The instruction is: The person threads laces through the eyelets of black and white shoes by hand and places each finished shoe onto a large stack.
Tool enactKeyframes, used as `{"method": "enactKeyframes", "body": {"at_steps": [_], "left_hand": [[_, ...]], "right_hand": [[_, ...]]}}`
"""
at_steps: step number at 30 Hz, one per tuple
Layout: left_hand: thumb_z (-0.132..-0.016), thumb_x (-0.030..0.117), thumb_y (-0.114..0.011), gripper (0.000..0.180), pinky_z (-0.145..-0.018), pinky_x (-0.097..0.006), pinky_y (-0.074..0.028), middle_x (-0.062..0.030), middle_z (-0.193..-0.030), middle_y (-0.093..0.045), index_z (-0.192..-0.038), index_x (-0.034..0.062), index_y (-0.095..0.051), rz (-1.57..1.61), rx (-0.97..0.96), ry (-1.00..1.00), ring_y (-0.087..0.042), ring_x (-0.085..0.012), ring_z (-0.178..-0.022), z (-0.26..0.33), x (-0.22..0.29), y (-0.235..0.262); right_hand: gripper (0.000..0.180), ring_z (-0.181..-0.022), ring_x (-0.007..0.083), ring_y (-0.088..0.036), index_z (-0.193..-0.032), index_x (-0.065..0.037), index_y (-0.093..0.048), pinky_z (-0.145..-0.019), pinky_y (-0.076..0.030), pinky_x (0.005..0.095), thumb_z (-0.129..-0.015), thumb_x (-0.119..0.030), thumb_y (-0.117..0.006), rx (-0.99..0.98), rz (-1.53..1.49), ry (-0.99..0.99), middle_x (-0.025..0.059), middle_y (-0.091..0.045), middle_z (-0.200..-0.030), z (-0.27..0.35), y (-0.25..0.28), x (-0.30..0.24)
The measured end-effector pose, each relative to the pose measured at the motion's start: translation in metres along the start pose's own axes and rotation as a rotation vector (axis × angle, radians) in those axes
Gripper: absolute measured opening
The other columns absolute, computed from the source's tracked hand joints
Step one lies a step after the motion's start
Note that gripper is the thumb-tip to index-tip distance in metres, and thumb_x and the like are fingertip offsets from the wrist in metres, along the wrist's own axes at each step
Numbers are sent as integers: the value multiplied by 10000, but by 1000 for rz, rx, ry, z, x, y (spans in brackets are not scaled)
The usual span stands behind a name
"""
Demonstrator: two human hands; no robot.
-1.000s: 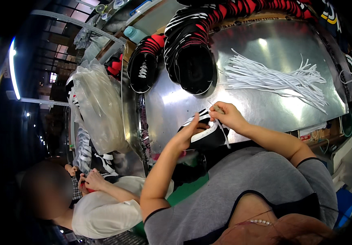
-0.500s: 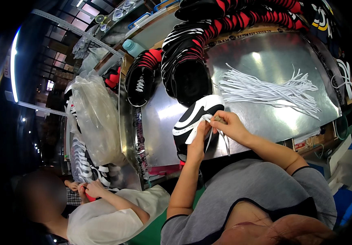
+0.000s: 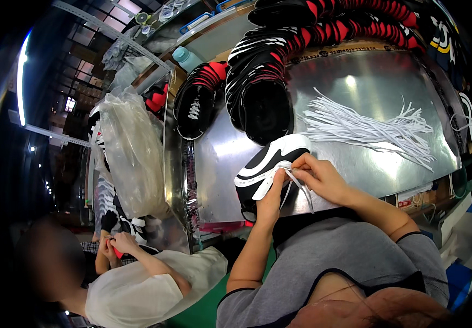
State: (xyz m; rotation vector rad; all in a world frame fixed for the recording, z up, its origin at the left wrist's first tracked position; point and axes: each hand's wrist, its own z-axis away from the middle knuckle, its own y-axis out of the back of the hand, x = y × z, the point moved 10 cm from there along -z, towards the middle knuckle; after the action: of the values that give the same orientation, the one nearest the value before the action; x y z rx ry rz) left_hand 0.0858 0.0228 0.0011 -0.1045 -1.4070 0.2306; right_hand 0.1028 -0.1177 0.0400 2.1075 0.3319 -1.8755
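Note:
A black and white shoe upper (image 3: 266,161) lies at the near edge of a shiny metal table (image 3: 356,93). My left hand (image 3: 271,197) grips it from below at its opening. My right hand (image 3: 318,177) pinches a white lace (image 3: 299,188) at the upper's eyelets, and the lace ends hang down over the table edge. A loose bundle of white laces (image 3: 367,128) lies on the table just beyond my right hand.
Stacked black uppers with red and white trim (image 3: 269,82) curve along the table's far side. One laced black upper (image 3: 195,104) lies at the left. A clear plastic bag (image 3: 132,153) hangs left of the table. A seated person's hands (image 3: 113,246) work at lower left.
The shoe upper has been turned and lifted so its white-striped side faces up. Both hands have shifted right with it, and the lace is drawn down from the eyelets.

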Motion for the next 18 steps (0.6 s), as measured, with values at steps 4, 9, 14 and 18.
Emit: {"method": "enactKeyframes", "body": {"at_steps": [4,9,14,18], "left_hand": [[-994,140,-579,226,-856,-274,-521,-68,-1067,-674,-1130,-28,-643,0,-2,-27,-637,-138,-958,-1,1,-1],[-976,116,-599,249,-886,-278,-504,-69,-1103,-677,-1179,-24,-637,-213,-9,-140,-640,-163,-1019,3,9,-5],[-956,135,-595,284,-888,-300,-509,-117,-1123,-674,-1191,-22,-629,-948,-11,-549,-651,-216,-1037,18,8,-14],[-930,127,-606,272,-875,-321,-512,-131,-1098,-676,-1151,-29,-636,-936,-7,-701,-657,-234,-1009,20,6,-37]], "right_hand": [[180,-633,170,-653,-1039,6,-576,-599,-506,299,-963,-158,-580,-51,-8,-100,103,-709,-837,1,4,4],[161,-567,142,-610,-990,11,-599,-547,-486,284,-945,-143,-591,-60,41,-132,85,-707,-798,-5,12,5],[101,-684,119,-626,-952,10,-608,-587,-505,285,-920,-83,-582,-61,64,-101,82,-673,-788,-16,9,13],[82,-641,335,-643,-924,24,-555,-593,-477,381,-884,-47,-550,-87,406,126,195,-621,-702,-28,2,36]]}}
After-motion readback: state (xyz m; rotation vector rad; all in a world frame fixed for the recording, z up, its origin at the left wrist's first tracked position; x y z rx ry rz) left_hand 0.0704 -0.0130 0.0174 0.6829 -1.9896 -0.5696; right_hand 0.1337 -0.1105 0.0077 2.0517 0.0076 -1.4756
